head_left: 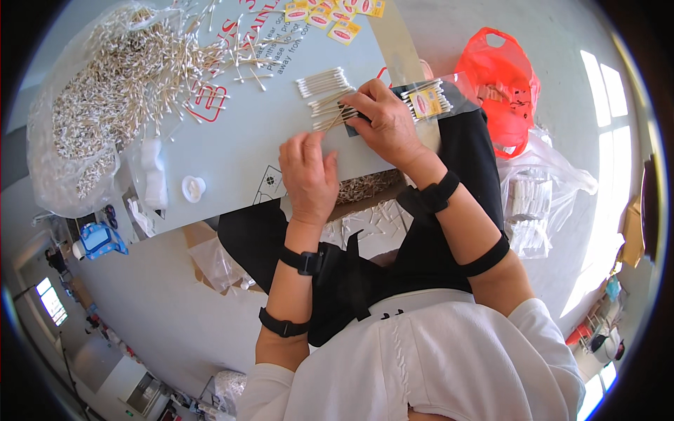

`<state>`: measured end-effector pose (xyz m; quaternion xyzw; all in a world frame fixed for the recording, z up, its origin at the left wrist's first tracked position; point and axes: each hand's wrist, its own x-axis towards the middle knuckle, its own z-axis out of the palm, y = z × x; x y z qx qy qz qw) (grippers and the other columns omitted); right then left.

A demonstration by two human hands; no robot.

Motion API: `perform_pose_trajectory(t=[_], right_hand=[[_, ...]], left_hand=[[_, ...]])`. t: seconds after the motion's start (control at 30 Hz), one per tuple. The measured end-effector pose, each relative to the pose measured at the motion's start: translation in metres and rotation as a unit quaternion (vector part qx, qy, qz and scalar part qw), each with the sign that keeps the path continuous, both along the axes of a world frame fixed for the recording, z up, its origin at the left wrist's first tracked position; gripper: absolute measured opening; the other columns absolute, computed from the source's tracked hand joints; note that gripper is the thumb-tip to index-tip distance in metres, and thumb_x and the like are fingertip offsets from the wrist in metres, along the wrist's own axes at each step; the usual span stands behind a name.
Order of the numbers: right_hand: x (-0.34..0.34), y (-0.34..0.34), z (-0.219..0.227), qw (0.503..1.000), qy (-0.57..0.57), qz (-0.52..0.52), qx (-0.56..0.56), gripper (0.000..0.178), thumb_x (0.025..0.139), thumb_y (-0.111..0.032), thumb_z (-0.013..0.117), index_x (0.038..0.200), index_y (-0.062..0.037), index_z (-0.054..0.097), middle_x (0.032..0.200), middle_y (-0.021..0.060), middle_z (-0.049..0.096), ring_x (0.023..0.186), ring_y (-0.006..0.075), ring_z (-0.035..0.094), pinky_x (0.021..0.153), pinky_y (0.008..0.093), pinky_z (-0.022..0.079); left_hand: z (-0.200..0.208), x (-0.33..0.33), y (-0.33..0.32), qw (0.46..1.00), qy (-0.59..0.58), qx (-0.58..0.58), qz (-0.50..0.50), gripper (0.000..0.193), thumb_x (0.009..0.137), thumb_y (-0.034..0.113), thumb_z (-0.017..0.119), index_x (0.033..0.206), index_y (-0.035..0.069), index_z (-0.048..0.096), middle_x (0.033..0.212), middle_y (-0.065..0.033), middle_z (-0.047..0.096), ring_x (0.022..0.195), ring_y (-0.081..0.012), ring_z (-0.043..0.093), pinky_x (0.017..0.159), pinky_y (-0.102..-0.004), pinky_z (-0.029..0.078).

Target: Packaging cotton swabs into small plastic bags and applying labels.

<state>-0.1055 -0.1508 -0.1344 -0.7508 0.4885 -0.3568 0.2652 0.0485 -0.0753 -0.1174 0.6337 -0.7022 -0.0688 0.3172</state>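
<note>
Cotton swabs (321, 82) lie in a neat row on the grey printed tabletop. More loose swabs (325, 109) sit just below that row. My right hand (386, 123) is closed, its thumb and fingers pinching cotton swabs over a small dark piece partly hidden beneath it. My left hand (309, 175) rests beside them near the table's front edge, fingers bent and thumb apart, fingertips close to the swab ends. To the right of my right hand, a bundle of swabs with a yellow-and-white label (426, 102) lies by a clear plastic bag (458, 91).
A large clear bag of loose swabs (105, 91) spills across the table's left. Yellow labels (344, 31) lie at the far edge. A small white round container (193, 188) stands near the front. Below are a box of swabs (365, 188), a red bag (500, 84) and packed swab bundles (528, 200).
</note>
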Motion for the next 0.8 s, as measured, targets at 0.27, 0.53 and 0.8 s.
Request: perform_pose_trajectory(t=[0.27,0.53,0.8], right_hand=[[-0.008,0.002,0.002,0.993,-0.072,-0.066,0.064,0.023,0.072,0.000,0.070,0.094,-0.0053,0.066,0.089,0.0102,0.059,0.076,0.0294,0.063,0.065,0.0368,0.051],[-0.016,0.015,0.004,0.986,-0.115,-0.081,0.086,0.020,0.072,0.002,0.071,0.090,-0.0034,0.065,0.085,0.0094,0.058,0.068,0.0263,0.061,0.061,0.0342,0.049],[-0.010,0.023,0.004,0.993,-0.079,-0.055,0.073,0.017,0.073,0.002,0.071,0.086,-0.0024,0.062,0.084,0.0079,0.057,0.066,0.0207,0.059,0.059,0.0323,0.048]], left_hand=[[-0.017,-0.002,-0.023,0.999,-0.010,0.011,0.029,0.023,0.070,-0.001,0.072,0.087,0.006,0.059,0.087,-0.0061,0.054,0.085,-0.0279,0.053,0.076,-0.0397,0.043],[-0.016,0.006,-0.003,0.999,-0.010,-0.025,-0.033,0.022,0.069,-0.001,0.072,0.084,0.007,0.060,0.080,-0.0050,0.053,0.078,-0.0259,0.053,0.070,-0.0378,0.043],[-0.021,0.009,-0.021,0.999,0.034,-0.007,0.022,0.031,0.074,0.001,0.073,0.101,0.005,0.059,0.093,-0.0090,0.056,0.086,-0.0282,0.054,0.075,-0.0393,0.044]])
